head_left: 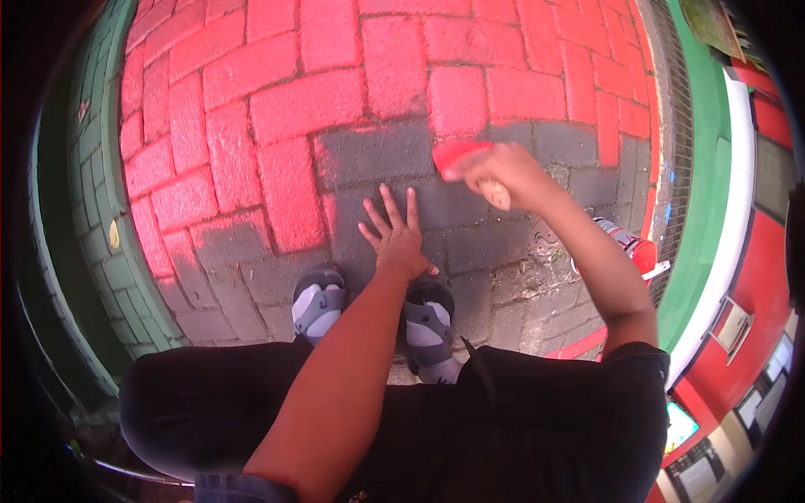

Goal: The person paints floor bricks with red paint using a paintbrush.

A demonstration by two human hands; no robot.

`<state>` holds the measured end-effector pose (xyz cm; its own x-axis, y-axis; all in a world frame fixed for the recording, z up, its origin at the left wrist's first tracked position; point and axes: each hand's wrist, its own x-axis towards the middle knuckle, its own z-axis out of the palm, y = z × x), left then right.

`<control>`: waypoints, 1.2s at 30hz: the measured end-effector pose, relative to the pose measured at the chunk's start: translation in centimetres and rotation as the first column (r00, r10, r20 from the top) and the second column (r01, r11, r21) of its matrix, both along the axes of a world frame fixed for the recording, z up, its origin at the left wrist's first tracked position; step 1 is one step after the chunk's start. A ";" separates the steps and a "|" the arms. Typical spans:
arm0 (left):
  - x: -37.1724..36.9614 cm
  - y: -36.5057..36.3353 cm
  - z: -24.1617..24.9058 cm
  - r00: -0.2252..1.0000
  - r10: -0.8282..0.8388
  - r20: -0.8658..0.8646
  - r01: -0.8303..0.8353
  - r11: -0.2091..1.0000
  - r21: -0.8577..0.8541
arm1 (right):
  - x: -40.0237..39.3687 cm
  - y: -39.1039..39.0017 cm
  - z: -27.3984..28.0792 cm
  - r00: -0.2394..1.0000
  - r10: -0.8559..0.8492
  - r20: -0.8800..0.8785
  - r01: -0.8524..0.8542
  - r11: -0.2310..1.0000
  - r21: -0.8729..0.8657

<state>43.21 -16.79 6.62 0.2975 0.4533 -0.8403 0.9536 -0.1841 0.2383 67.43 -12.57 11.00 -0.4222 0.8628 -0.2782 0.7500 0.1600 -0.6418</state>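
My left hand (399,244) lies with spread fingers on the grey unpainted pavers (470,205), just ahead of my feet. In my right hand (509,173) is a paintbrush (497,194) with a pale wooden handle and red-coated bristles, held near the edge of the red painted pavers (306,109). The brush end is slightly blurred, so I cannot tell whether it touches the ground. To the right, partly behind my right forearm, stands a paint can (641,254) with red paint on it.
My sandalled feet (429,323) are close behind my left hand. Green pavers (113,251) run along the left side. At the right are a metal drain grate (677,109), a green strip (708,151) and a red wall (746,268).
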 end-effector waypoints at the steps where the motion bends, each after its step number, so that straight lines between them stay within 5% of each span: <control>1: -0.1 0.0 -0.1 1.000 0.010 -0.005 -0.010 1.000 -0.009 | -0.1 -0.5 0.7 0.997 0.043 -0.062 -0.049 0.994 -0.100; 3: -0.2 0.0 -0.2 1.000 -0.008 0.004 0.008 1.000 -0.002 | -0.3 0.1 0.8 0.988 0.083 -0.130 -0.108 0.974 -0.198; 7: -0.1 -0.1 -0.1 1.000 -0.009 0.007 0.009 1.000 -0.005 | 1.6 8.4 -2.8 0.966 -0.201 -0.160 0.145 0.941 -0.306; 10: -0.1 0.0 -0.2 1.000 -0.010 -0.009 0.010 1.000 -0.003 | 2.8 13.2 -2.9 0.929 -0.291 -0.227 0.271 0.956 -0.116; 12: -0.2 0.0 -0.2 1.000 -0.018 -0.002 0.018 1.000 -0.009 | 3.5 14.0 -3.5 0.960 -0.275 -0.048 0.275 0.903 0.330; 15: -0.2 0.2 -0.3 1.000 -0.021 -0.001 0.021 1.000 -0.020 | 2.1 8.6 -5.3 0.960 -0.263 -0.101 0.281 0.922 0.266; 17: -0.1 0.3 -0.4 1.000 -0.019 0.005 0.019 1.000 -0.024 | -0.2 3.3 -3.5 0.995 -0.099 0.015 0.089 0.938 0.335; 19: -0.3 0.2 -0.4 1.000 -0.018 0.003 0.018 0.999 -0.032 | -0.9 0.5 -1.6 0.998 -0.031 -0.050 0.033 0.999 0.041; 22: 0.0 0.4 -0.1 1.000 -0.029 0.001 0.029 0.999 -0.025 | 0.2 0.6 -2.1 0.984 0.074 -0.161 -0.092 0.990 -0.108; 24: 0.0 0.3 0.1 1.000 -0.012 -0.007 0.012 0.999 -0.029 | 1.4 5.5 -1.5 0.970 -0.109 -0.216 0.022 0.929 -0.370; 26: -0.2 0.2 -0.3 1.000 -0.023 -0.003 0.023 1.000 -0.012 | 4.4 11.3 -2.7 0.960 -0.255 -0.113 0.221 0.942 -0.254; 28: 0.2 -0.2 -0.6 1.000 -0.013 -0.005 0.013 1.000 -0.007 | 7.3 16.0 -2.8 0.978 -0.191 0.083 0.186 0.981 0.060; 29: 0.3 0.0 -0.5 1.000 -0.013 -0.008 0.013 1.000 -0.010 | 7.6 16.2 -4.0 0.980 -0.182 0.076 0.179 0.983 0.051; 31: -0.3 -0.1 -0.4 1.000 -0.018 -0.018 0.017 1.000 -0.017 | 7.7 15.2 -6.6 0.911 -0.143 -0.386 0.279 0.904 0.324; 32: -0.3 -0.1 -0.5 1.000 -0.007 0.004 0.007 1.000 -0.021 | 5.8 12.0 -5.9 0.824 -0.265 -0.500 0.371 0.920 0.124; 33: -0.2 0.0 -0.6 0.999 0.010 0.031 -0.009 1.000 -0.025 | 3.7 8.7 -4.2 0.744 -0.526 -0.413 0.471 0.851 -0.234; 34: 0.0 0.1 -0.6 0.999 0.020 0.041 -0.019 0.999 -0.027 | 1.8 5.5 -2.8 0.647 -0.727 -0.230 0.532 0.647 -0.546; 35: -0.1 0.1 -0.6 1.000 0.000 0.028 0.001 1.000 -0.023 | 1.7 1.3 -4.2 0.982 -0.187 -0.027 0.189 0.969 0.160; 36: -0.3 0.1 -0.7 1.000 -0.020 0.009 0.020 1.000 -0.021 | 1.2 -1.8 -4.0 0.995 -0.087 -0.040 0.093 0.973 0.211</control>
